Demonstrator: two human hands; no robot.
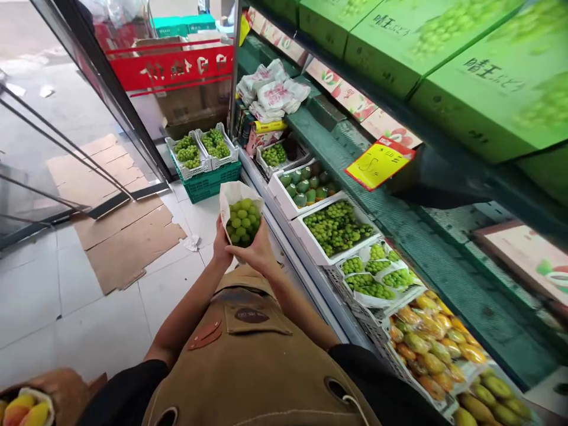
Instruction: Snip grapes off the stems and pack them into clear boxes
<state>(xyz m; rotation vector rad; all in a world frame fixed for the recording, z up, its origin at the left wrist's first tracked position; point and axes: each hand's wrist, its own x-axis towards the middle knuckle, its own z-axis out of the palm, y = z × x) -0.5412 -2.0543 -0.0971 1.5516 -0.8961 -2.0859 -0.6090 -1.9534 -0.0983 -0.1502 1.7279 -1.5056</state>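
Note:
In front of my apron I hold a bunch of green grapes in an opened white paper bag. My left hand is wrapped round the bag's left side. My right hand grips it from the right, its thumb crossing the lower front. The grapes show at the bag's open top; its bottom is hidden behind my hands. Beyond the bag, two white crates of green grapes stand on a teal crate.
To the right, a shelf holds a box of avocado-like green fruit, loose grapes, bagged grapes and wrapped yellow fruit. A yellow price sign juts out above. Flattened cardboard lies on the tiled floor beside a glass door.

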